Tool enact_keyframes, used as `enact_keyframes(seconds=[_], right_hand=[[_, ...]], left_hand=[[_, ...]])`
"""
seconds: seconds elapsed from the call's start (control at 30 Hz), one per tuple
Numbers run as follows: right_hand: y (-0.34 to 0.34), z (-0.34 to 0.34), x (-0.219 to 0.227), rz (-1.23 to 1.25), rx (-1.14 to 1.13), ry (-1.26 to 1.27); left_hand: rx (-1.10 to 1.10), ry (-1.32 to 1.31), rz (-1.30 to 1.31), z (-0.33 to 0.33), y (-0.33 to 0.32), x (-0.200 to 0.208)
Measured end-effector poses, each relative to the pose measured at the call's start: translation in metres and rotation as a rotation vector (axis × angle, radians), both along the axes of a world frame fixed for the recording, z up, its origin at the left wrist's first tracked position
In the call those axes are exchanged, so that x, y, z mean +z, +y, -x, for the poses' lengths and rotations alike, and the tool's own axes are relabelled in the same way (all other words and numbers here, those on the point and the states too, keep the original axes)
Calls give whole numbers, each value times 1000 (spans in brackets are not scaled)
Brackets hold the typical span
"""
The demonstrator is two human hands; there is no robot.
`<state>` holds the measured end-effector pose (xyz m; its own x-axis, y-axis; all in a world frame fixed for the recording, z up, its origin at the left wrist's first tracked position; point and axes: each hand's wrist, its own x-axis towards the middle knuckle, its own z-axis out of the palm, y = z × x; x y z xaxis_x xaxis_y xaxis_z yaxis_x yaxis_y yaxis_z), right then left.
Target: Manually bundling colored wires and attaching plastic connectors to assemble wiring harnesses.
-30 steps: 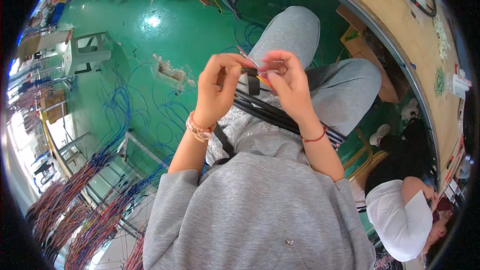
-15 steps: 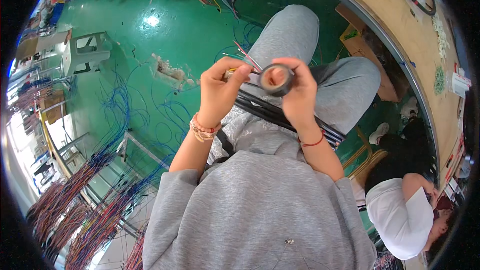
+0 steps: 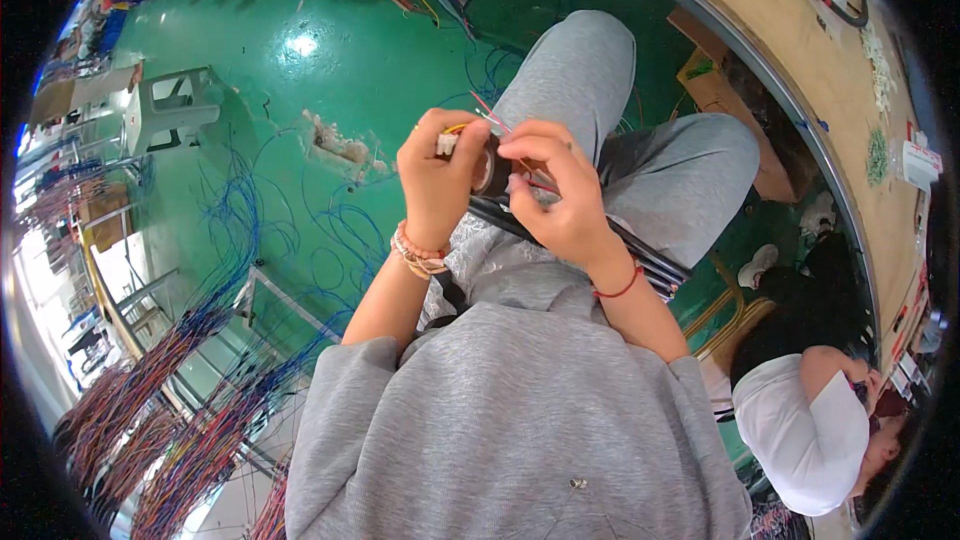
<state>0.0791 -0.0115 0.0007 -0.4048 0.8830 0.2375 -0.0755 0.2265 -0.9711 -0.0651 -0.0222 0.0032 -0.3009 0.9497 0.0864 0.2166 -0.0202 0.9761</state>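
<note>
Sweatshirt cloth in heathered grey (image 3: 530,410) spread across the lower middle, nearest the camera. Past it, the left hand (image 3: 435,180) was curled nearly closed, a small white plastic connector (image 3: 446,143) held between thumb and forefinger, with a thin yellow wire (image 3: 456,128) beside it. The right hand (image 3: 565,190) was half curled close by, its fingertips at several thin red and pink wires (image 3: 490,110); its thumb and forefinger stood slightly apart, and whether they pinched a wire could not be told. A round roll of black tape (image 3: 497,178) sat between the hands, partly hidden by fingers. Under them, thick black cables (image 3: 650,258) lay across the lap. Farther off were a glossy green floor (image 3: 250,80), a pale plastic stool (image 3: 178,114) at left, and a person in a white top (image 3: 800,430) at right.
</note>
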Motion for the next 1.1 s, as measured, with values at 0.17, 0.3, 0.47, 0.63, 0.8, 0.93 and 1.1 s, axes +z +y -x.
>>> enact_keyframes(seconds=[0.17,0.3,0.47,0.63,0.8,0.93,1.1], right_hand=[[1,3,-4,-69,-49,-19],[1,3,-13,-238,-112,-120],[1,3,-8,497,-257,339],[15,-6,-10,952,190,-58],[1,1,-9,494,-164,107],[-2,2,-7,-19,-118,-119],[2,-1,-12,-85,-267,-131]], left_hand=[[112,-378,242,-6,2,1],[7,-545,337,-5,1,0],[-142,-390,104,4,3,-7],[-323,-342,-210,7,10,-17],[-121,-58,-85,4,6,-17],[10,-40,-8,-6,7,-14],[-54,-466,470,-12,2,-6]])
